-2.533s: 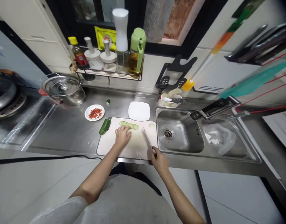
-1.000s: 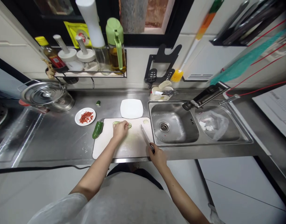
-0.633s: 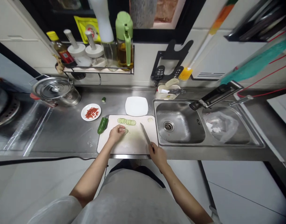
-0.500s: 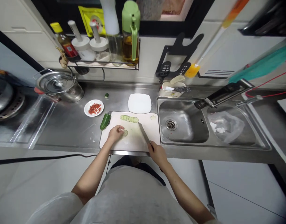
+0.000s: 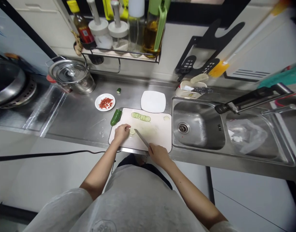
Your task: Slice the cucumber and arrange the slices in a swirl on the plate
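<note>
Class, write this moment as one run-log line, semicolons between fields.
left hand: beside single cucumber slice; right hand: holds knife, tip near that slice; cutting board: row of slices toward far edge

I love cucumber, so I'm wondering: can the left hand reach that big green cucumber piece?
Probably yes: the cucumber piece lies close beyond the left hand, by a corner of the cutting board, and nothing seems to stand between them.

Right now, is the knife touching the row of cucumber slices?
Apart. The head view shows the knife in the right hand, with cutting board visible between its blade and the row of cucumber slices.
</note>
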Tool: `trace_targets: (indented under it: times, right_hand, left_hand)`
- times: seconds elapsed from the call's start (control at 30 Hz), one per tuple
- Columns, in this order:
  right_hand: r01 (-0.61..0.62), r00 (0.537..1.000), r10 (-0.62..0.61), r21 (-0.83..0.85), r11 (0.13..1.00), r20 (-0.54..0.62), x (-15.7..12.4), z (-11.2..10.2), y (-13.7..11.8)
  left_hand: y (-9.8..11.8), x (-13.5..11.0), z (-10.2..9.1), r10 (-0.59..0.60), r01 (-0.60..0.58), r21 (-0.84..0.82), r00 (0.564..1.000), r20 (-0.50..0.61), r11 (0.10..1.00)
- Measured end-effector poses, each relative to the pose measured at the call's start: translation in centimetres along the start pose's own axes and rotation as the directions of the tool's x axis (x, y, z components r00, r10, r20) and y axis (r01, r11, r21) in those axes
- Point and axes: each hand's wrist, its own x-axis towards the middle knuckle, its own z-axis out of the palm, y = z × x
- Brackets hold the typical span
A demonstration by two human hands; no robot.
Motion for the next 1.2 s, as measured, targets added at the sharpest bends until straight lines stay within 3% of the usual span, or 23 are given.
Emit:
trace_targets:
  times: [0.43, 1.2]
  right_hand:
    - [0.032, 0.999, -0.031, -0.040, 0.999, 0.026, 0.8, -0.2, -1.8]
    - [0.021, 0.997, -0.014, -0.097, 0.995, 0.072, 1.3, -0.7, -2.7]
  left_hand:
    - [0.5, 0.3, 0.3, -0.086, 0.086, -0.001, 0.996, -0.015, 0.996]
    - [0.6, 0.4, 0.3, -0.113, 0.113, -0.013, 0.994, -0.003, 0.993]
